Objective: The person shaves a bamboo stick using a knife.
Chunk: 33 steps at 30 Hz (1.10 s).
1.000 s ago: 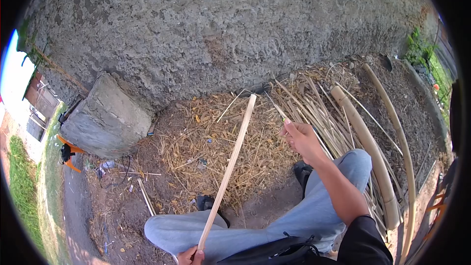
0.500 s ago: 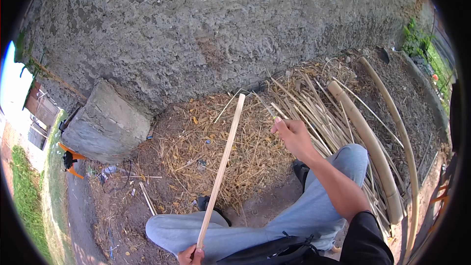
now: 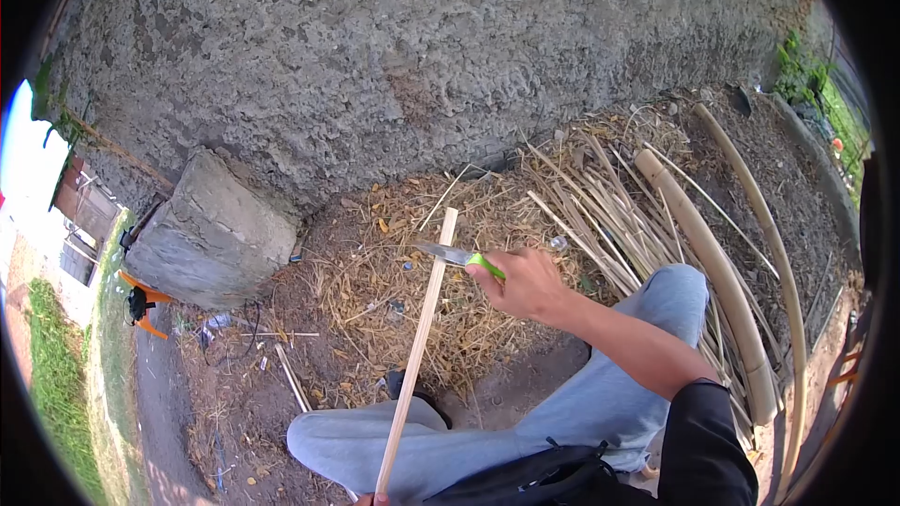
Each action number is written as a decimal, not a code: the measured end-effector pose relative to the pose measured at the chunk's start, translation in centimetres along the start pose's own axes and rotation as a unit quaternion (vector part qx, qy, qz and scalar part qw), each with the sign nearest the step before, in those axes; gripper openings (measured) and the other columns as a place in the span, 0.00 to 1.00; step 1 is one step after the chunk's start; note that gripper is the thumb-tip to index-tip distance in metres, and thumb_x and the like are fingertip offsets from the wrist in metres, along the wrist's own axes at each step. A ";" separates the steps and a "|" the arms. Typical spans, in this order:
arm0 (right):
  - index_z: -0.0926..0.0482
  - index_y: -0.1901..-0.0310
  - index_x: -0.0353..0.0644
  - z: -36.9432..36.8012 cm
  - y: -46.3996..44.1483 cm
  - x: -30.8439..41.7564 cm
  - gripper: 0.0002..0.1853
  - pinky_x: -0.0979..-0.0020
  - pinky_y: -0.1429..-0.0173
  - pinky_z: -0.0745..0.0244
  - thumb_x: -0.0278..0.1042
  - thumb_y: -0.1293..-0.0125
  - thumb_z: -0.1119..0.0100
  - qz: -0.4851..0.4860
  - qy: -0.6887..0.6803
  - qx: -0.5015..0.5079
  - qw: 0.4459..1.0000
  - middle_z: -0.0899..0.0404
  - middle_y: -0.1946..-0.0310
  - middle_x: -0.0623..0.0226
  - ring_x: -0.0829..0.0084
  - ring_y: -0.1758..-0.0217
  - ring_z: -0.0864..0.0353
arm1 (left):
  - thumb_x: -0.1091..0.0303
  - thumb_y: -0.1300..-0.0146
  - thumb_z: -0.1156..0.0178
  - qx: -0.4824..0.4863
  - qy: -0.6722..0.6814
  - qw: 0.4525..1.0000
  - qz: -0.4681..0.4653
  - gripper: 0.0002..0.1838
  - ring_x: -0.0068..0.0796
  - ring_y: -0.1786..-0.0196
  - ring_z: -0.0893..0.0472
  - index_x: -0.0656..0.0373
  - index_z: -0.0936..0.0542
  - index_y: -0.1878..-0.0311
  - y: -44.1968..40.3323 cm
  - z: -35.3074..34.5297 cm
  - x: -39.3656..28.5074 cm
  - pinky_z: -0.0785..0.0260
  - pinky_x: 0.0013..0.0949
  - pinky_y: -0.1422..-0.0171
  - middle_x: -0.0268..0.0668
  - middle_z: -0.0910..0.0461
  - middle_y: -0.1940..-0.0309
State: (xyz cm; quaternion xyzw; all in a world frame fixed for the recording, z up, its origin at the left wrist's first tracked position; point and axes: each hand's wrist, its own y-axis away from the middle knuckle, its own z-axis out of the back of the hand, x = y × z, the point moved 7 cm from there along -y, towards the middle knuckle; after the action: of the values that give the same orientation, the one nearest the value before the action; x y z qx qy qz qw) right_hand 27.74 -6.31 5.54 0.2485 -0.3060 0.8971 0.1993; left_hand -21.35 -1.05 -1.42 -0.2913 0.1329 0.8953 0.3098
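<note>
A long, pale bamboo strip [image 3: 412, 365] slants up and away from my lap. At its lower end, by the bottom edge of the view, my left hand [image 3: 373, 499] is closed around it, mostly cut off by the frame. My right hand [image 3: 530, 283] grips a knife [image 3: 486, 264] by its bright green handle. The blade lies across the strip near its far end and points left; whether it cuts in, I cannot tell. My legs in light jeans [image 3: 403, 440] are folded beneath the strip.
Several split bamboo strips [image 3: 600, 201] lie heaped to the right, beside a thick bamboo pole [image 3: 712, 281] and a curved one [image 3: 773, 253]. A concrete block [image 3: 220, 234] stands at left against the rough wall [image 3: 450, 47]. Straw and dry leaves [image 3: 375, 290] cover the ground.
My right hand has moved left and down, turning the knife so its blade now crosses the bamboo strip. The strip and my left hand sit slightly lower in view.
</note>
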 end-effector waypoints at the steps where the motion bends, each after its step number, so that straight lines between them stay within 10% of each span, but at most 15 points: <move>1: 0.17 0.66 0.41 -0.4 0.1 -0.4 0.21 0.55 0.80 0.28 0.53 0.27 0.44 0.008 0.020 -0.015 1.000 0.25 0.89 0.59 0.54 0.86 0.22 | 0.57 0.25 0.46 0.007 -0.009 1.000 -0.012 0.18 0.34 0.81 0.30 0.60 0.21 0.68 0.1 0.0 -0.3 0.37 0.42 0.74 0.41 0.28 0.84; 9: 0.18 0.68 0.38 -0.8 -0.1 -5.0 0.27 0.59 0.75 0.29 0.57 0.25 0.47 -0.129 0.042 0.006 0.991 0.25 0.87 0.59 0.63 0.84 0.23 | 0.55 0.25 0.45 -0.033 -0.009 0.999 -0.005 0.19 0.36 0.82 0.30 0.60 0.20 0.67 0.1 1.0 -1.9 0.38 0.42 0.75 0.43 0.28 0.85; 14: 0.17 0.66 0.35 -3.7 3.5 -7.4 0.30 0.68 0.74 0.35 0.61 0.26 0.43 -0.389 -0.375 0.006 0.842 0.23 0.80 0.70 0.80 0.82 0.37 | 0.55 0.26 0.44 0.044 0.054 0.998 0.013 0.20 0.29 0.81 0.32 0.62 0.21 0.70 -0.3 -1.5 -0.6 0.38 0.39 0.74 0.39 0.30 0.85; 21: 0.18 0.59 0.35 -4.2 3.5 -4.6 0.14 0.76 0.81 0.48 0.40 0.29 0.34 -0.359 -0.532 -0.079 0.763 0.15 0.69 0.63 0.86 0.82 0.39 | 0.55 0.26 0.44 0.089 0.056 0.994 0.031 0.21 0.24 0.79 0.34 0.62 0.21 0.71 -2.1 -0.7 -2.9 0.39 0.36 0.74 0.38 0.31 0.85; 27: 0.17 0.60 0.35 -2.8 2.9 -6.0 0.12 0.73 0.73 0.37 0.37 0.30 0.33 -0.390 -0.545 -0.084 0.737 0.14 0.69 0.62 0.82 0.76 0.29 | 0.55 0.31 0.39 0.114 -0.131 0.985 -0.019 0.16 0.49 0.69 0.18 0.61 0.17 0.58 -4.9 -0.4 -7.9 0.27 0.51 0.61 0.48 0.18 0.73; 29: 0.17 0.60 0.35 -2.4 2.6 -6.3 0.11 0.72 0.70 0.35 0.37 0.30 0.33 -0.397 -0.539 -0.096 0.736 0.14 0.69 0.62 0.81 0.75 0.27 | 0.58 0.36 0.34 -0.075 -0.198 0.971 -0.114 0.21 0.60 0.55 0.18 0.61 0.20 0.46 -6.1 1.2 -11.8 0.27 0.57 0.50 0.54 0.16 0.57; 31: 0.17 0.62 0.35 -2.4 2.4 -6.5 0.12 0.70 0.66 0.32 0.37 0.30 0.33 -0.418 -0.517 -0.090 0.742 0.14 0.69 0.62 0.79 0.73 0.25 | 0.59 0.40 0.30 -0.082 -0.173 0.967 -0.170 0.28 0.60 0.48 0.20 0.62 0.24 0.40 -8.6 0.2 -14.5 0.27 0.55 0.44 0.55 0.19 0.48; 33: 0.16 0.62 0.35 -2.8 2.1 -6.3 0.12 0.71 0.67 0.33 0.38 0.30 0.33 -0.395 -0.512 -0.089 0.757 0.14 0.70 0.63 0.80 0.73 0.26 | 0.56 0.26 0.41 -0.055 -0.072 0.972 -0.216 0.26 0.39 0.53 0.14 0.68 0.27 0.34 -12.6 -2.5 -17.2 0.23 0.36 0.52 0.49 0.16 0.54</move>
State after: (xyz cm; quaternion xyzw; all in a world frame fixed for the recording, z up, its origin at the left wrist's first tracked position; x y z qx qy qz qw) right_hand 30.76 -7.33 -0.95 0.7509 -0.3156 0.4460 0.3710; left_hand -1.30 -0.63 6.25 -0.2641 -0.0055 0.8318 0.4882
